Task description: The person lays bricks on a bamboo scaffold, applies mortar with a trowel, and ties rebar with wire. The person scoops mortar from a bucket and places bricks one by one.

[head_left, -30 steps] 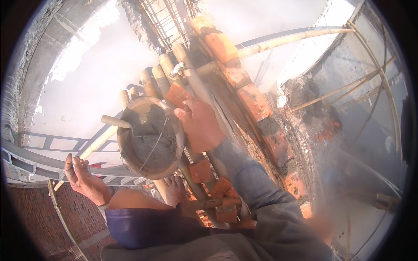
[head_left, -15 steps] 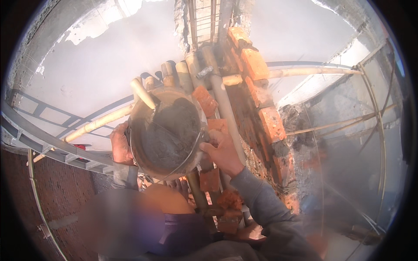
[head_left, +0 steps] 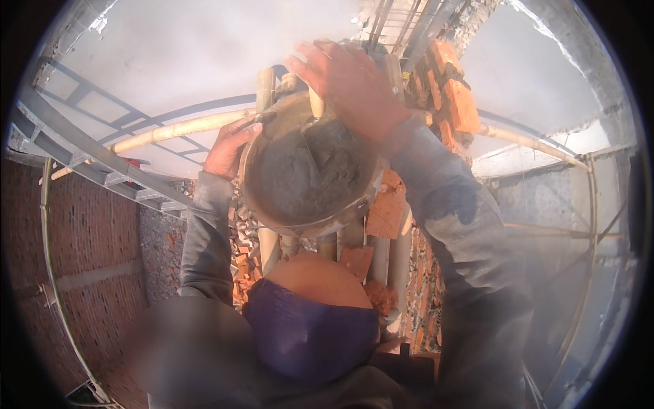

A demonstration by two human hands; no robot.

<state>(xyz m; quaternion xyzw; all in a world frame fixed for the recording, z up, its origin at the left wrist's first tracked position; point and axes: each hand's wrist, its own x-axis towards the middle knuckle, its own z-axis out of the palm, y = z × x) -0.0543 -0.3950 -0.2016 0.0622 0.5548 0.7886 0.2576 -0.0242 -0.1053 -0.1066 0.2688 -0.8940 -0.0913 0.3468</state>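
Note:
A round bucket (head_left: 255, 198) of wet grey mortar (head_left: 306, 174) rests on bamboo poles, its thin wire bail lying along the near rim. My left hand (head_left: 234, 145) grips the bucket's left rim, thumb over the edge. Out of the mortar, at the far side, sticks a pale wooden handle (head_left: 316, 104) with a thin blade edge below it; most of that tool is sunk in the mortar. My right hand (head_left: 351, 85) is stretched over the far right rim beside this handle, fingers extended. Whether it touches the handle is hard to make out.
Orange bricks (head_left: 462, 105) form a narrow wall at the right. Loose bricks (head_left: 387, 208) lie on the bamboo poles (head_left: 270, 249). A metal ladder (head_left: 102, 167) and a bamboo rail (head_left: 180, 129) cross at left; steel bars rise at the far side. Broken brick lies far below.
My right hand has let go of the bucket's right side and moved to its far side, by the wooden handle. The view has shifted, so the bucket sits further right.

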